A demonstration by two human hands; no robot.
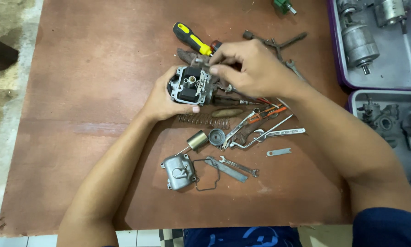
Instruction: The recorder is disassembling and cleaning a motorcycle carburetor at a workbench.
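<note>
My left hand grips a grey metal carburetor body, open side up, above the brown board. My right hand reaches over it from the right, its fingertips pinched at the body's top right edge; what they pinch is too small to tell. Just below the carburetor lie a coil spring and a brown oval piece. Nearer me sit a brass cylinder, a round dark cap, the grey float bowl and a thin black gasket.
A yellow-and-black screwdriver lies behind the hands. Pliers and several wrenches are scattered to the right, with a small spanner nearer me. Two grey trays of metal engine parts stand at the right edge. Bare floor lies left of the board.
</note>
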